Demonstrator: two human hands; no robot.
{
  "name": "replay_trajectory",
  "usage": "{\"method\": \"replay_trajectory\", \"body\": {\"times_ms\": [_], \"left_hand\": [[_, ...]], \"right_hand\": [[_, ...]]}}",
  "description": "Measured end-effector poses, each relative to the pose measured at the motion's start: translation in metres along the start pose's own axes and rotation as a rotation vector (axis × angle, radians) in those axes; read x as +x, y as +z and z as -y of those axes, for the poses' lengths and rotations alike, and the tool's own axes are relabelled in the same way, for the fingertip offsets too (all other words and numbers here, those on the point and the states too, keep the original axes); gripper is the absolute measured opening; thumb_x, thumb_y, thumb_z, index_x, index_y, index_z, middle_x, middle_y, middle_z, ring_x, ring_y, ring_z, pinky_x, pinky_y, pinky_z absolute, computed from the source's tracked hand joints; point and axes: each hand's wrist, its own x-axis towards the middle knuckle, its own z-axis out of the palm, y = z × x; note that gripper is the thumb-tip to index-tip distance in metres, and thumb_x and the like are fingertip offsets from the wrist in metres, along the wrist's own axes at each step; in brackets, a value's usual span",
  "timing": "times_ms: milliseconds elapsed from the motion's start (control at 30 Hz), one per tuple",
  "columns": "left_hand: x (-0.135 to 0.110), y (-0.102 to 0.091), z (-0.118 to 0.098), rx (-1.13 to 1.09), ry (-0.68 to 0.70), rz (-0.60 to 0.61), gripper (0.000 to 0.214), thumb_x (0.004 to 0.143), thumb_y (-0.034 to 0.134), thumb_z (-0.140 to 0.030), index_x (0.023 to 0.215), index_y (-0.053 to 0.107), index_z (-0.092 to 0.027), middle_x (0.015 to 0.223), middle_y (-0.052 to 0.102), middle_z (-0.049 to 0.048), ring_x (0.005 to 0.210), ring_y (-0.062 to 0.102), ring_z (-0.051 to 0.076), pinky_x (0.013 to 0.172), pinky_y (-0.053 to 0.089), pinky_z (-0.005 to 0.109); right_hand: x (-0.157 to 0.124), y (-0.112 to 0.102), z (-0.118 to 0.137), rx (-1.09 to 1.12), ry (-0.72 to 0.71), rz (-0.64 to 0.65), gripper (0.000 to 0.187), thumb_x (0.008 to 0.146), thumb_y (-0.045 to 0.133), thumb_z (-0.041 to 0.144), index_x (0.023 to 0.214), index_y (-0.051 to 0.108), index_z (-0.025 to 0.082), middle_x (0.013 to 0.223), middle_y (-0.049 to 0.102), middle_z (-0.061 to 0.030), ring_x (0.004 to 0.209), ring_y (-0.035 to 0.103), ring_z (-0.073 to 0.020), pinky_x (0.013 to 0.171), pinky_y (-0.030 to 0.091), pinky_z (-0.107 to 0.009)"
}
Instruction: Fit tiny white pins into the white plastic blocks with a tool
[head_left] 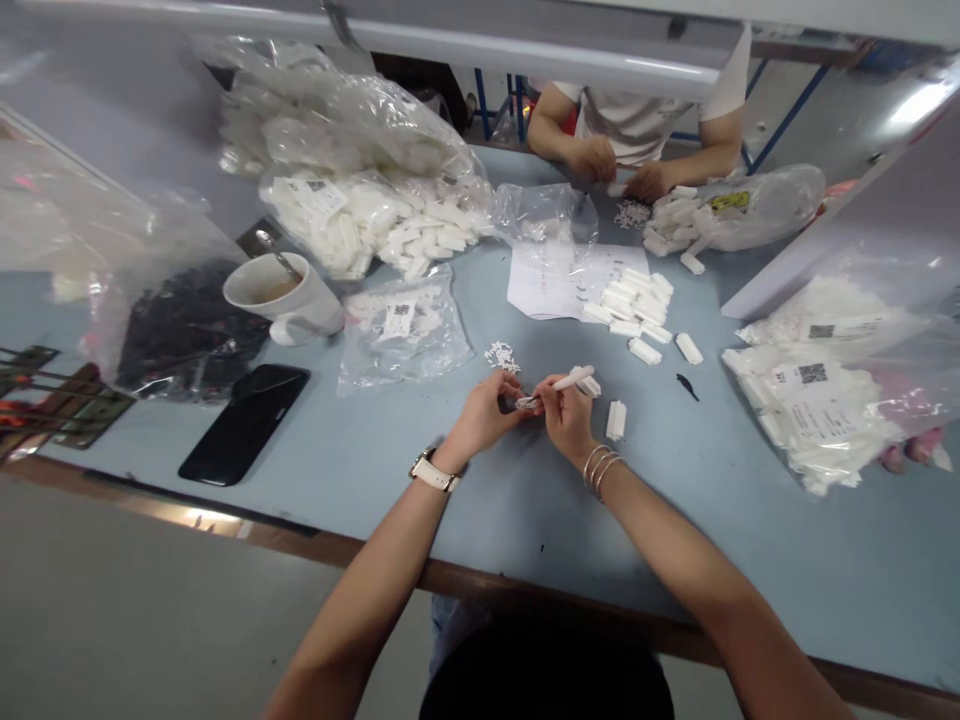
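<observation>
My left hand [484, 412], with a watch on its wrist, pinches a small whitish part [528, 403] between thumb and fingers. My right hand [568, 420], wearing bangles, is closed around a pale pen-shaped tool [574, 377] whose lower end points at that part; the exact contact is hidden by the fingers. Just beyond my left fingers lies a little heap of tiny white pieces [501, 356]. One white plastic block [616, 420] rests to the right of my right hand, and another [591, 386] sits partly behind the tool.
White blocks [634, 300] are piled on a paper sheet [534, 285]. A phone [244, 424], a mug with a spoon [285, 297] and a flat clear bag [405, 330] lie leftward. Filled bags [821, 385] stand right. Across the table, another person's hands [649, 182] handle similar pieces.
</observation>
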Motion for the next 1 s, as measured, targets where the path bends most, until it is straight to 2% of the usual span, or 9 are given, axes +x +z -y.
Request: {"method": "replay_trajectory", "body": {"times_ms": [233,533,833,1000], "left_hand": [[0.0006,0.0001,0.0013,-0.006,0.022,0.01,0.026,0.07,0.071,-0.032,0.084,0.052,-0.021,0.079,0.068,0.001,0.072,0.063,0.016,0.068,0.046,0.03],[0.0004,-0.0004,-0.003,-0.01,0.021,-0.005,0.03,0.068,0.073,-0.033,0.084,0.051,-0.021,0.074,0.067,0.0,0.07,0.064,0.018,0.066,0.047,0.031],[-0.0001,0.0002,-0.0009,0.001,0.003,-0.012,0.03,0.068,0.072,-0.032,0.086,0.051,-0.021,0.076,0.067,-0.0006,0.072,0.064,0.017,0.067,0.047,0.029],[-0.0005,-0.0012,-0.0029,0.01,-0.027,-0.003,0.032,0.065,0.073,-0.03,0.086,0.05,-0.021,0.074,0.066,-0.0017,0.071,0.063,0.017,0.068,0.046,0.03]], "right_hand": [[0.0009,0.0023,-0.0026,-0.002,-0.001,-0.001,0.035,0.094,0.038,0.049,0.083,0.054,0.021,0.057,0.058,0.001,0.049,0.058,-0.0134,0.052,0.048,-0.026],[0.0025,0.0048,-0.0013,-0.043,0.003,-0.067,0.037,0.094,0.036,0.05,0.084,0.053,0.019,0.057,0.058,0.0007,0.046,0.056,-0.0131,0.05,0.047,-0.025],[0.0017,0.0058,-0.0007,-0.146,-0.04,-0.03,0.037,0.095,0.034,0.046,0.086,0.055,0.017,0.063,0.06,-0.002,0.051,0.057,-0.0131,0.055,0.046,-0.025],[0.0006,0.0058,-0.0002,-0.092,0.006,-0.029,0.034,0.095,0.036,0.045,0.086,0.055,0.018,0.06,0.058,-0.0009,0.049,0.056,-0.013,0.053,0.046,-0.024]]}}
